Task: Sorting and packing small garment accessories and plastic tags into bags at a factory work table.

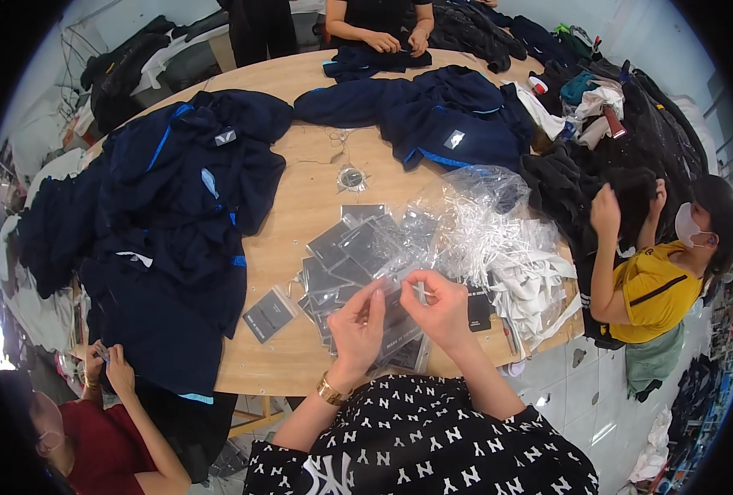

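Observation:
My left hand [360,323] is over the near edge of the table, fingers closed together. What they hold, if anything, I cannot make out. Close beside it, my right hand [435,307] pinches a thin white strip [420,290], perhaps a cord. Beneath both hands lies a pile of dark grey cards in clear plastic sleeves [333,247]. To the right is a clear plastic bag [507,186] with a tangle of white strings [478,231] and flat white strips [532,285]. One sleeved card [269,315] sits apart on the left.
Navy garments with blue trim [177,190] cover the table's left side; another navy garment [457,115] lies at the back. Black clothes [664,124] are heaped at right. Co-workers handle things at left [106,371], right [606,214] and far side [383,41]. A coil [352,177] rests mid-table.

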A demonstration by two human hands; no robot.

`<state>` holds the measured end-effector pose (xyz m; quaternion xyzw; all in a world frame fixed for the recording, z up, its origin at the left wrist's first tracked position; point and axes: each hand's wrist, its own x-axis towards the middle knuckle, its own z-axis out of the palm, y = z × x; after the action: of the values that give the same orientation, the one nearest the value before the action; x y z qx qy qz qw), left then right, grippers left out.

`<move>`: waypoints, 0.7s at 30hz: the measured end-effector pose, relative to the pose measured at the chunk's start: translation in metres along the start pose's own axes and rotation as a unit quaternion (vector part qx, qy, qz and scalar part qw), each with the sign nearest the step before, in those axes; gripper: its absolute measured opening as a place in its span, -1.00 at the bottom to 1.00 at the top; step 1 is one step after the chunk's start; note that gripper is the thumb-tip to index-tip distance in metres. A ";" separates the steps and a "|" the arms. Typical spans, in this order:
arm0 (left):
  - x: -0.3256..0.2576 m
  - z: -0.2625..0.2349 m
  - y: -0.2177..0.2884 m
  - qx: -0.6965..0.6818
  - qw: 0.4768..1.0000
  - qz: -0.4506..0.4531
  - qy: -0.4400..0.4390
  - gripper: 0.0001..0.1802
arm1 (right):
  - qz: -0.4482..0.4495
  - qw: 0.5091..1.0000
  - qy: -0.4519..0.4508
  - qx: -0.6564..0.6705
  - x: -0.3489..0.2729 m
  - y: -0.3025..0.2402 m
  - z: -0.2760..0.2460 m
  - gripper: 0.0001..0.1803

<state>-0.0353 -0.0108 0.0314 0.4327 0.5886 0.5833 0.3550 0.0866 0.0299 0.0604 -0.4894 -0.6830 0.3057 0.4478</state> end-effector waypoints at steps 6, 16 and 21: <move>-0.001 0.002 0.002 0.003 1.000 0.023 0.008 -0.77 | -0.022 0.999 0.031 -0.015 0.001 -0.001 0.002 -0.90; -0.002 -0.002 0.006 -0.140 0.989 -0.012 -0.046 -0.74 | 0.049 0.997 -0.057 0.006 0.007 0.000 -0.007 -0.86; 0.001 -0.011 0.011 -0.314 0.939 -0.105 -0.094 -0.73 | 0.078 0.959 -0.126 0.240 0.011 0.015 -0.007 -0.84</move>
<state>-0.0445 -0.0149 0.0431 0.2880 0.3813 0.6544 0.5861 0.0976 0.0453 0.0542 -0.3771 -0.6001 0.5537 0.4371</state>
